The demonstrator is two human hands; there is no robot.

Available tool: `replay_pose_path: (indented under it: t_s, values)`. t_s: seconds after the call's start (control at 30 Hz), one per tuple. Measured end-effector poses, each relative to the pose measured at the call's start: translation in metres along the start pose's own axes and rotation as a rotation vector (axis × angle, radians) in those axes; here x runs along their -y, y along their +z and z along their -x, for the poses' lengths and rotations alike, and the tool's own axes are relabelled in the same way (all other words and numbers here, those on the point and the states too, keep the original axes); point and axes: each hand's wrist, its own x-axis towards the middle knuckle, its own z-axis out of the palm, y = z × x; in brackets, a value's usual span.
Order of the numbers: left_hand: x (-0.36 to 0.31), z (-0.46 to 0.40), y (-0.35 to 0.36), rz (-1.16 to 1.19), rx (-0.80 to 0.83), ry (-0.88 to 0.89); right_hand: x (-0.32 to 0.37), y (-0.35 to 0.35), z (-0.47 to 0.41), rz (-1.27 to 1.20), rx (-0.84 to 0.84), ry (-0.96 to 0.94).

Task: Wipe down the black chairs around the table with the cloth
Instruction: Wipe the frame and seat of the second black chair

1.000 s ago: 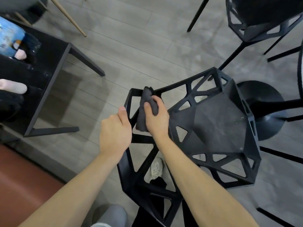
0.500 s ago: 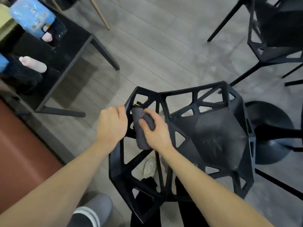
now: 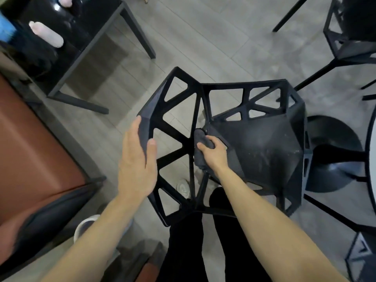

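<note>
A black chair (image 3: 262,145) with an angular, cut-out backrest stands in front of me, its dusty seat to the right. My right hand (image 3: 213,153) grips a dark grey cloth (image 3: 200,148) and presses it where the backrest meets the seat. My left hand (image 3: 138,159) holds the backrest's upper left edge, thumb on the inner side and fingers behind it. A second black chair (image 3: 350,41) stands at the upper right.
A black side table (image 3: 97,37) with a pink bottle (image 3: 46,34) stands upper left. A brown seat (image 3: 30,151) lies along the left. The round table's white edge (image 3: 371,159) and dark pedestal base (image 3: 333,157) are at the right. My legs and shoe (image 3: 184,188) are behind the chair.
My right hand slid the cloth down from the backrest's top rail to the seat's rear edge. My left hand shifted from a closed grip to a flatter hold on the backrest's left edge.
</note>
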Motion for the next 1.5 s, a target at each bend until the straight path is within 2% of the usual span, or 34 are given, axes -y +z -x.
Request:
replay_pose_path:
  t_s: [0.13, 0.23, 0.3, 0.43, 0.57, 0.7, 0.77, 0.83, 0.97, 1.03, 1.17, 1.27, 1.37, 1.43, 1.5]
  values:
    - [0.017, 0.035, 0.015, -0.04, -0.099, 0.048, -0.038, 0.028, 0.026, 0.023, 0.051, -0.024]
    - [0.02, 0.038, 0.026, -0.041, -0.232, 0.093, -0.085, 0.021, 0.08, 0.045, 0.113, 0.03]
    - [0.026, 0.036, 0.031, -0.026, -0.264, 0.129, -0.103, 0.01, 0.089, 0.097, 0.14, 0.045]
    - [0.037, 0.028, 0.035, -0.016, -0.321, 0.179, -0.066, 0.022, 0.026, 0.104, 0.054, -0.115]
    - [0.041, 0.022, 0.041, 0.02, -0.375, 0.204, -0.029, 0.041, -0.014, 0.08, -0.032, -0.151]
    - [0.043, 0.02, 0.044, 0.055, -0.399, 0.153, -0.076, 0.028, 0.091, 0.255, 0.03, -0.084]
    - [0.043, 0.019, 0.045, 0.075, -0.401, 0.146, -0.106, 0.019, 0.148, 0.375, 0.024, -0.186]
    - [0.044, 0.017, 0.045, 0.1, -0.391, 0.144, -0.116, 0.018, 0.151, 0.427, 0.022, -0.244]
    - [0.046, 0.016, 0.044, 0.131, -0.383, 0.168, -0.073, 0.044, 0.084, 0.265, -0.071, -0.155]
    - [0.052, 0.014, 0.045, 0.165, -0.373, 0.177, -0.057, 0.058, 0.069, 0.235, -0.101, -0.17]
    - [0.057, 0.012, 0.049, 0.235, -0.363, 0.162, -0.094, 0.047, 0.118, 0.278, -0.121, -0.188]
    - [0.055, 0.014, 0.048, 0.268, -0.351, 0.163, -0.115, 0.03, 0.16, 0.204, -0.056, -0.198]
    - [0.057, 0.011, 0.048, 0.264, -0.342, 0.175, -0.073, 0.047, 0.162, 0.021, -0.034, -0.33]
    - [0.059, 0.01, 0.046, 0.252, -0.341, 0.176, -0.031, 0.066, 0.162, -0.036, -0.001, -0.494]
    - [0.061, 0.009, 0.045, 0.242, -0.338, 0.184, -0.018, 0.073, 0.168, -0.05, 0.023, -0.588]
